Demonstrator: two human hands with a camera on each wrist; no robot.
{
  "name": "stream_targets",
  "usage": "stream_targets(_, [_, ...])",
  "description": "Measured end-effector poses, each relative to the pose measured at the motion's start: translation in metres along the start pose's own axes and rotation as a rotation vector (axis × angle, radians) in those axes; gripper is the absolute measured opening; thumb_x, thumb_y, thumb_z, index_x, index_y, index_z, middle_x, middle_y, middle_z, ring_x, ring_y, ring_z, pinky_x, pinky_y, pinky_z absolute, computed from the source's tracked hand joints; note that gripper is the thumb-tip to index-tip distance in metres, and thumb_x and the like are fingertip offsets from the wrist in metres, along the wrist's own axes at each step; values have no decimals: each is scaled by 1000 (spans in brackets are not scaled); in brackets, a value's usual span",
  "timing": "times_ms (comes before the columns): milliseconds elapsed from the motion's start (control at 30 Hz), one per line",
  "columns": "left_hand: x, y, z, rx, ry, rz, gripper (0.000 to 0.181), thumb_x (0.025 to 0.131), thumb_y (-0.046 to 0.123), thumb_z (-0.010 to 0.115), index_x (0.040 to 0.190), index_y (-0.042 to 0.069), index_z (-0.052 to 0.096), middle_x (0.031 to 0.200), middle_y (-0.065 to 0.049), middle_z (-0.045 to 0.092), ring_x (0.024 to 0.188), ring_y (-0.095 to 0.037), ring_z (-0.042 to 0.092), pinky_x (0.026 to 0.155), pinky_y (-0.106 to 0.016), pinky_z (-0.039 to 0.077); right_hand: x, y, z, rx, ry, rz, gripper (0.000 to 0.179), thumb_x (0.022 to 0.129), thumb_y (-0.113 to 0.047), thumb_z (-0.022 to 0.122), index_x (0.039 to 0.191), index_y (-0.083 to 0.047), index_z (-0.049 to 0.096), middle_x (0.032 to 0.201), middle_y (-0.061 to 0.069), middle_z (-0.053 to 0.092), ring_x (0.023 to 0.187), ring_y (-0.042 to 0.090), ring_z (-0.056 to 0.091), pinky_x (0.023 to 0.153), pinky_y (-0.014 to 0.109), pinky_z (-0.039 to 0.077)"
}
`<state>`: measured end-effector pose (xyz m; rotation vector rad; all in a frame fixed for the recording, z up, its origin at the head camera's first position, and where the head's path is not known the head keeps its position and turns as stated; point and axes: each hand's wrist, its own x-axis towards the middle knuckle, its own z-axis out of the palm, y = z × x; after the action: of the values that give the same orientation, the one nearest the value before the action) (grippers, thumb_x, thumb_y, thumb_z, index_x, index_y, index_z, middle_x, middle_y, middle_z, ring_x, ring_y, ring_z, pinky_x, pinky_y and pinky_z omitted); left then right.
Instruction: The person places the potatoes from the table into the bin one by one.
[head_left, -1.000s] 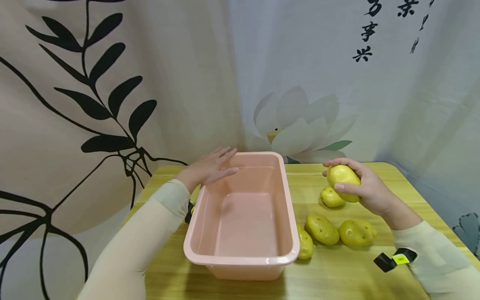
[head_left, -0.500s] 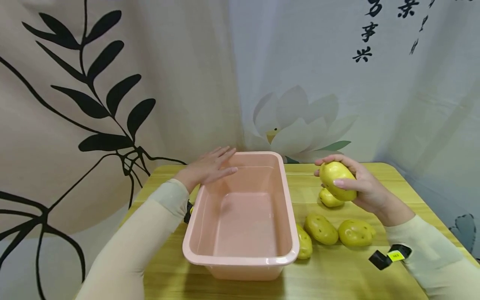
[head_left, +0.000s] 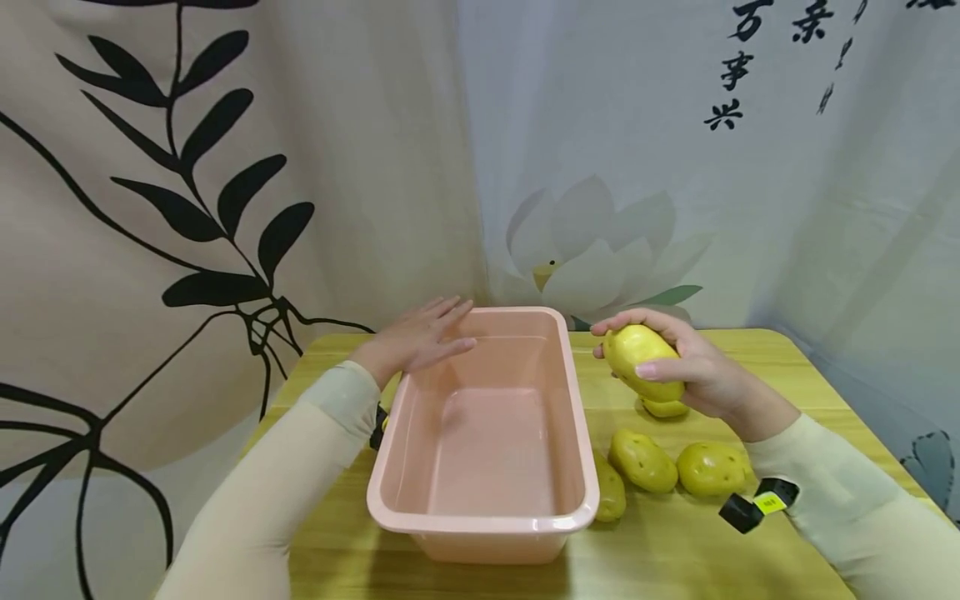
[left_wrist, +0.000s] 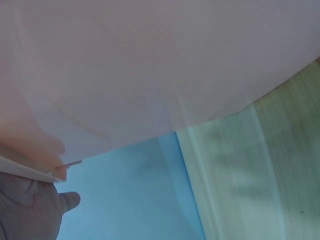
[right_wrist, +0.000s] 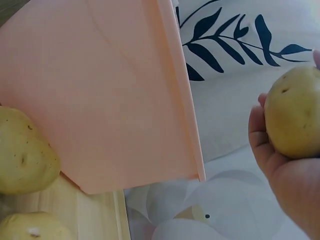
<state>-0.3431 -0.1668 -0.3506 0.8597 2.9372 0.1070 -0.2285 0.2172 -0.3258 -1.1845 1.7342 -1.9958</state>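
Head view: right hand (head_left: pixel 705 373) curled round a potato (head_left: pixel 633 348), over the bench (head_left: pixel 675 554), right of the pink tub (head_left: pixel 480 523); left hand (head_left: pixel 415 338) straight-fingered on it. Left wrist: tub wall looms. Right wrist: smooth potato, so a loosening grip could drop it.

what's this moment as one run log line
right hand: holds potato aloft | left hand: on rim of basin | other potatoes: on table, right of basin
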Motion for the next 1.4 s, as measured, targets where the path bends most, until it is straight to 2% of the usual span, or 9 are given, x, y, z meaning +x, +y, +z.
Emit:
stream_targets(133, [0, 0, 0, 6, 4, -2, 81, 91, 74, 24, 156, 30, 6, 162, -3, 6, 147, -28, 1, 115, -53, 7, 10, -1, 4, 9, -57, 3, 51, 82, 8, 50, 130, 19, 35, 133, 32, 42, 115, 42, 52, 84, 36, 53])
stream_targets(233, [1, 1, 0, 6, -1, -9, 81, 90, 75, 23, 156, 31, 5, 162, -2, 6, 147, -28, 1, 115, -53, 8, 19, -2, 7, 18, -112, 20, 52, 81, 7, 51, 130, 18, 38, 127, 38, 43, 112, 39, 53, 83, 35, 52])
stream_targets(333, [1, 1, 1, 6, -5, -9, 81, 90, 76, 23, 156, 32, 5, 162, -2, 6, 147, -27, 1, 115, -53, 8, 26, -3, 11, 21, -155, 55, 53, 82, 5, 53, 133, 13, 41, 124, 42, 41, 112, 43, 51, 84, 36, 52])
stream_targets(467, [1, 1, 1, 11, 8, 4, 82, 90, 76, 24, 156, 30, 7, 161, -4, 8, 147, -28, 3, 115, -52, 9, 34, -3, 15, 8, -193, 90, 53, 84, 3, 57, 134, 10, 44, 128, 36, 43, 115, 48, 49, 85, 37, 52])
stream_targets(600, [0, 2, -1, 9, 17, 5, 82, 91, 75, 25, 156, 29, 9, 161, -4, 9, 147, -28, 4, 115, -52, 9, 43, -2, 20, -38, -236, 104, 52, 83, 0, 60, 132, 8, 47, 130, 31, 47, 116, 46, 50, 85, 39, 52])
stream_targets(900, [-1, 3, 0, 2, 4, -28, 84, 88, 78, 24, 156, 31, 7, 161, -3, 9, 147, -27, 4, 115, -53, 7, 58, 1, 31, -126, -304, 230, 51, 81, -7, 66, 130, -1, 53, 131, 22, 50, 113, 40, 55, 82, 41, 53])
stream_targets(1100, [0, 3, 2, -11, 6, -58, 80, 89, 77, 25, 155, 35, 7, 161, 0, 8, 147, -28, 6, 116, -52, 6, 68, 2, 39, -191, -364, 267, 50, 80, -11, 66, 128, -4, 55, 121, 23, 57, 101, 34, 59, 76, 37, 53])
stream_targets(1200, [0, 3, 2, -18, 10, -61, 77, 90, 75, 22, 155, 35, 8, 161, 1, 9, 147, -27, 6, 116, -52, 6, 73, 2, 45, -212, -396, 314, 50, 80, -11, 66, 128, -7, 56, 116, 24, 58, 96, 31, 59, 75, 35, 53])
stream_targets(1400, [-1, 4, 0, -17, 1, -59, 77, 89, 77, 12, 155, 36, 7, 161, 3, 8, 147, -26, 6, 115, -53, 6, 87, 0, 58, -349, -451, 393, 46, 79, -13, 67, 124, -19, 61, 107, 11, 64, 85, 23, 61, 70, 35, 54])
